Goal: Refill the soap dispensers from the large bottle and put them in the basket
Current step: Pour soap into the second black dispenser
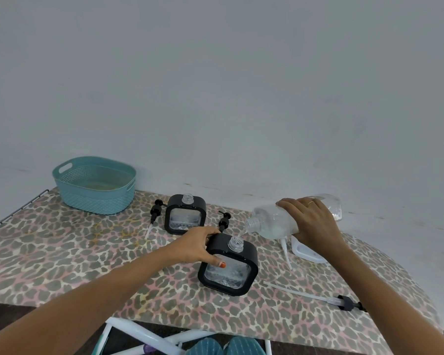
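Note:
My right hand (313, 224) grips the large clear bottle (274, 221), tipped so its open mouth points down and left over the threaded neck of the near black-framed dispenser (241, 260). A thin clear stream runs between them. My left hand (198, 245) holds that dispenser by its upper left corner, thumb on the front window. A second dispenser (185, 213) stands open-necked behind it. The teal basket (95, 196) sits at the back left of the board, nothing visible inside.
Three black pump heads with tubes lie on the leopard-print board: one (155, 212) left of the far dispenser, one (224, 221) between the dispensers, one (344, 302) near the right front edge. A white cap (309, 251) lies under my right wrist. The wall is close behind.

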`<state>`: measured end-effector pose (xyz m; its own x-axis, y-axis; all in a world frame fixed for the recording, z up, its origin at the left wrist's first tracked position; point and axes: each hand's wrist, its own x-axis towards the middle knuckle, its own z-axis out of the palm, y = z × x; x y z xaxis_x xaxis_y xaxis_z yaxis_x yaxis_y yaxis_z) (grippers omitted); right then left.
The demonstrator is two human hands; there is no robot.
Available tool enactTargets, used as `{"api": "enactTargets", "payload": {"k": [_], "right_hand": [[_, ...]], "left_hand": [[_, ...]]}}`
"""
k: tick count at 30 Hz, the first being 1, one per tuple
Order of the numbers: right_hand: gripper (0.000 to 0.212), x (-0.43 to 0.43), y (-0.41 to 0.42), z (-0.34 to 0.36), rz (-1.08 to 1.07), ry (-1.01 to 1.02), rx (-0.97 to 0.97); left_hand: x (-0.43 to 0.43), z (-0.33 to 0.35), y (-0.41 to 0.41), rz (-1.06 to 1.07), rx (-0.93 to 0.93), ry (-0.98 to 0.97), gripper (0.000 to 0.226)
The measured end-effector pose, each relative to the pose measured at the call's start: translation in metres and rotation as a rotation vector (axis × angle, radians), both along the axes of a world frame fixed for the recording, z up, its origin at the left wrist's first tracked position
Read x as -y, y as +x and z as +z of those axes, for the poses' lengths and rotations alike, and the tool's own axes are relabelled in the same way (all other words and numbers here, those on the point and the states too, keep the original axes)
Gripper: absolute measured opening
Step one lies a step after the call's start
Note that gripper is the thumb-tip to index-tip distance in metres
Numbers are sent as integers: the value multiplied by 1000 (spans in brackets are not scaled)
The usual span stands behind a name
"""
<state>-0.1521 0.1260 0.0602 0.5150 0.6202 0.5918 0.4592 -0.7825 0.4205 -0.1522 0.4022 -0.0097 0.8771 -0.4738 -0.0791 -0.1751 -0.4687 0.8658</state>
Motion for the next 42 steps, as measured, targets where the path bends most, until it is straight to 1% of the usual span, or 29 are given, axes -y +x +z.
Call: {"api": "enactTargets", "payload": {"k": [3, 9, 16, 21, 23, 29, 38, 42], "right_hand": [[77, 0, 1, 0, 4, -1, 2], [77, 1, -1, -1, 12, 1, 9], [70, 1, -1, -8, -7, 5, 2], [75, 0, -2, -15, 2, 22, -10], [74, 0, -2, -18, 7, 35, -14], [74, 2, -4, -24, -1, 87, -37], [71, 11, -4, -32, -46, 222, -110], [63, 19, -4, -34, -79, 295, -157]], "left_hand": [[1, 1, 0, 0, -9, -18, 62], [2, 0, 0, -3, -15, -22, 62], [4, 1, 0, 6, -10, -11, 64], [4, 1, 1, 4, -19, -11, 68], [5, 1, 1, 7, -27, -25, 68], [11, 3, 3, 11, -24, -41, 57], [24, 3, 15, 6, -25, 15, 71], [33, 4, 20, -7, -31, 10, 62]]}}
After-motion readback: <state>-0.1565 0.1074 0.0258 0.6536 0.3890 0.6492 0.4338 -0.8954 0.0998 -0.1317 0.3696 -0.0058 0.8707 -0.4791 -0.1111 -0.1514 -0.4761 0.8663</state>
